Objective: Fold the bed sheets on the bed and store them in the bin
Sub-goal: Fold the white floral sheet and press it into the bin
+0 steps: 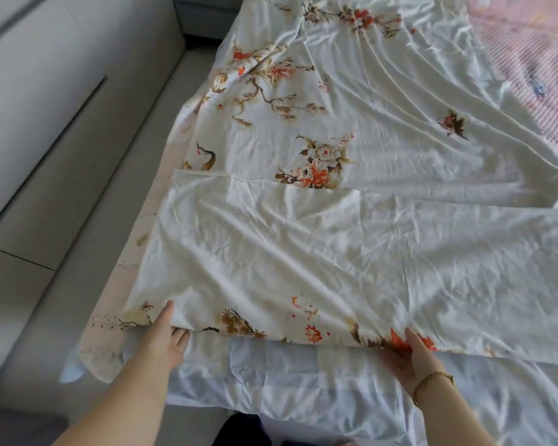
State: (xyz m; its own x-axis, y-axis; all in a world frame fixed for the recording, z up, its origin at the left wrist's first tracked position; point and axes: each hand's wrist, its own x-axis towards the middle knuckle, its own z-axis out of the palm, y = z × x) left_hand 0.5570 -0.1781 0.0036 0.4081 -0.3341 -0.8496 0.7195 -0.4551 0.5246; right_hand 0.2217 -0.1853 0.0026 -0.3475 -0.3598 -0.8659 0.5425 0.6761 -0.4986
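- Two pinches on floral sheet (303, 252) spread across bed (535, 69): left hand (169, 336), right hand (409, 358), thumbs over, fingers (181, 336) under near fold;
- risks skewing if pulled unevenly; may slip off bed's left edge

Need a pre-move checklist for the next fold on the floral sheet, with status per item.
1. Grip of left hand on the near edge of the white bed sheet with orange and brown flowers: ok, thumb on top, fingers under.
2. Grip of right hand on the same edge: ok.
3. Far edge of the plain folded-over flap straight: not ok, it steps near the middle.
4. Flap smooth: not ok, diagonal creases.
5. Far part of the sheet flat: not ok, gathered into ridges.
6. Storage bin within reach: cannot tell, none in view.
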